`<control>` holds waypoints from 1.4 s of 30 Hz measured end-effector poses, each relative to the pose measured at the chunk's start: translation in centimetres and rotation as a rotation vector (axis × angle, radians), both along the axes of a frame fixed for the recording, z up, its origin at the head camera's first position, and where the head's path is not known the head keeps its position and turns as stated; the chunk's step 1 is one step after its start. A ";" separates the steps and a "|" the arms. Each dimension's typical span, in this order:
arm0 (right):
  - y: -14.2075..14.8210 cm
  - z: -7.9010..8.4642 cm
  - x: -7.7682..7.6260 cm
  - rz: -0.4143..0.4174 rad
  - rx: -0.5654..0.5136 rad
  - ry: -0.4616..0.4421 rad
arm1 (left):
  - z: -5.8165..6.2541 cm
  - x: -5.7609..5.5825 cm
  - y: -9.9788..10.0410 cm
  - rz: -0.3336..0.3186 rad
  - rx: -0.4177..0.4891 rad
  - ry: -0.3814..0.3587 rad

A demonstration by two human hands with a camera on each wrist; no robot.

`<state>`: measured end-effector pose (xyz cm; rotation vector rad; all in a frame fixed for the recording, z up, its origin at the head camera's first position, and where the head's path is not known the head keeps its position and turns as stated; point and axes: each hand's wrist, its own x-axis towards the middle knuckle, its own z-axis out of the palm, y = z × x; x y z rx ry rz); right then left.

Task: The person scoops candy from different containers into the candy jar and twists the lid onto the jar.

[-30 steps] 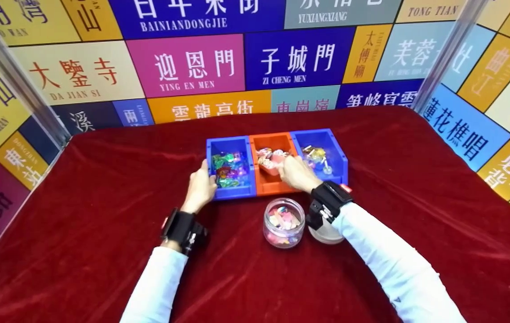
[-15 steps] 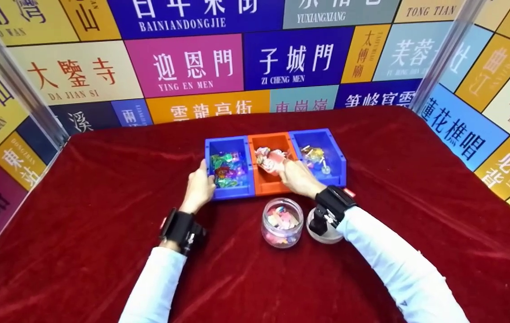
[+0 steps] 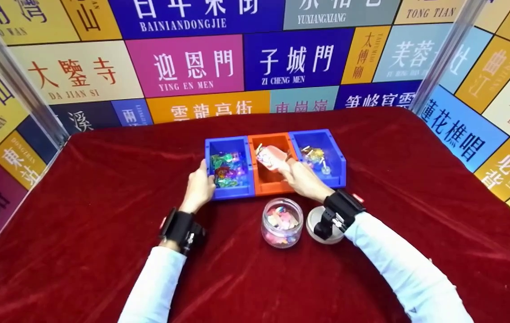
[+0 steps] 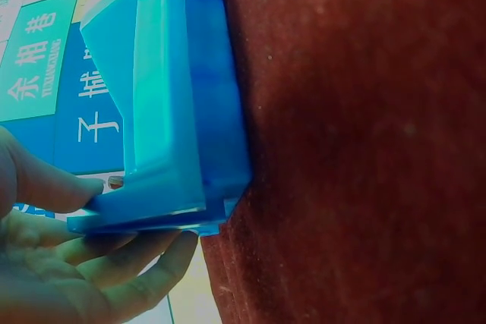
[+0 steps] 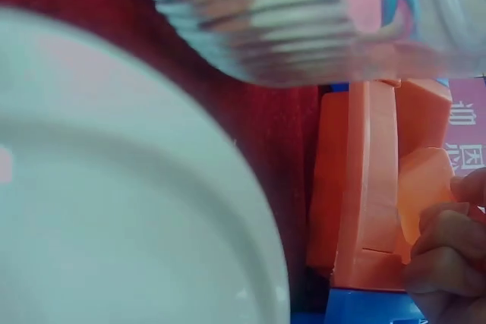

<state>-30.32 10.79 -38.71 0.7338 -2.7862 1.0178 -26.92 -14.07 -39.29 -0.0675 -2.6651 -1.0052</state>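
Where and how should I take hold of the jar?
Probably hold the jar by its round wall, coming from the left in the head view: it stands upright, its top open over loose pieces, and the white disc crowds its right.

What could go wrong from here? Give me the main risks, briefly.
The scoop in the right hand carries loose pieces, which might spill outside the orange bin. The right wrist's camera hangs over the white disc beside the open jar and could knock either. Should the left hand slip, its blue bin may shift.
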 end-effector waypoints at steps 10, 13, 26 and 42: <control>2.2 1.6 1.5 0.005 -0.071 0.058 | -0.2 0.5 0.3 -0.015 0.027 0.017; 3.4 2.3 2.2 0.010 -0.103 0.063 | -0.2 0.9 0.7 -0.005 0.029 0.072; 7.4 5.0 6.5 0.158 -0.127 0.068 | 1.6 2.4 3.7 -0.276 0.166 0.449; 8.9 6.7 8.5 0.382 0.166 0.265 | 0.9 4.3 5.7 -0.846 0.041 -0.196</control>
